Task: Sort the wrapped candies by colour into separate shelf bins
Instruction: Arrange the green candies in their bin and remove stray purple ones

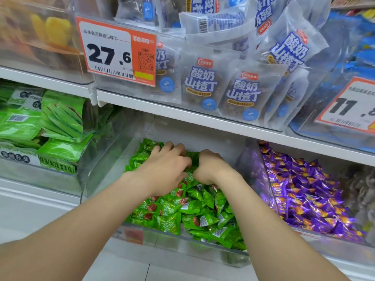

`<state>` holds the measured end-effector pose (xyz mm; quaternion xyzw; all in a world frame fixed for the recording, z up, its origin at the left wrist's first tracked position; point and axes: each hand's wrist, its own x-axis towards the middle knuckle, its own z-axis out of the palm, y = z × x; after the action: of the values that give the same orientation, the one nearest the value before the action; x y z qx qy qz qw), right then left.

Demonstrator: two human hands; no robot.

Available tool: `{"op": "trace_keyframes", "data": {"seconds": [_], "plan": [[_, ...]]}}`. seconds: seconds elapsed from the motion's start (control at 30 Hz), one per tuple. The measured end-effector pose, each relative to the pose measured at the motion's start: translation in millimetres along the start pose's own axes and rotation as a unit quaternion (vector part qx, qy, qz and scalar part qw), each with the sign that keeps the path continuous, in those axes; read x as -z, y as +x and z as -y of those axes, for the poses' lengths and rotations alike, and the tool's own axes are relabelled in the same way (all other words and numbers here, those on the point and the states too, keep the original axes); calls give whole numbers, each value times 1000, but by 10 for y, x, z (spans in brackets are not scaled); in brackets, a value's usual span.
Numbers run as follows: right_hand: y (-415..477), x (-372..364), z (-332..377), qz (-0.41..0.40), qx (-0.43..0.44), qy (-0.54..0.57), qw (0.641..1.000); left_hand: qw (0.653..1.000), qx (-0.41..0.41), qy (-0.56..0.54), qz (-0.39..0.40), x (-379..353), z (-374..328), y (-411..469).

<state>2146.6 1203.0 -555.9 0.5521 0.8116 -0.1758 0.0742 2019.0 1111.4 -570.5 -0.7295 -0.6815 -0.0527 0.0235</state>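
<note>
Price tag [115, 51] on the upper shelf's front edge reads 27.6. Clear packets [200, 82] beside it read 酸奶山楂丁. A second tag [349, 106] at the right edge shows 11. Green packet [57, 165], left: SHUANGCUIQIUKUI.

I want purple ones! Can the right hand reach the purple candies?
Probably yes. The right hand is in the green candies next door; only a clear wall stands between, and the purple candies lie open on top.

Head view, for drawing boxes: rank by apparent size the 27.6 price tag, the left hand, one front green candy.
1. price tag
2. left hand
3. green candy
Depths differ, so this is apparent size only.
</note>
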Motion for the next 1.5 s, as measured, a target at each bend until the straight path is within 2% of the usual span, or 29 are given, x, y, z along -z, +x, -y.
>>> {"op": "trace_keyframes", "data": {"seconds": [0.13, 0.33, 0.47, 0.57, 0.77, 1.03, 1.23, 1.4, 1.5], "plan": [[33, -13, -54, -60, -10, -9, 998, 998, 13, 49, 43, -54, 15, 69], [106, -89, -92, -100, 31, 68, 992, 991, 34, 125, 19, -36, 17, 130], [110, -81, -79, -77, 51, 114, 989, 992, 75, 101, -1, -37, 58, 153], [97, -65, -113, -49, 62, 103, 991, 990, 94, 102, -7, -21, 81, 158], [169, -186, -120, -67, 100, 82, 989, 989, 115, 96, -2, -38, 84, 151], [126, -176, -86, -44, 127, 104, 985, 992, 105, -59, 38, 129, 172, 77], [78, -160, -81, -71, 99, 95, 988, 991, 89, -37, 94, 145, 118, 0], [-18, -126, -25, -59, 103, 97, 988, 988, 148, -16, 39, 164, 219, -18], [-129, 1, -34, -94, 69, 65, 991, 986, 159, 18, 35, 169, 229, -62]]}}
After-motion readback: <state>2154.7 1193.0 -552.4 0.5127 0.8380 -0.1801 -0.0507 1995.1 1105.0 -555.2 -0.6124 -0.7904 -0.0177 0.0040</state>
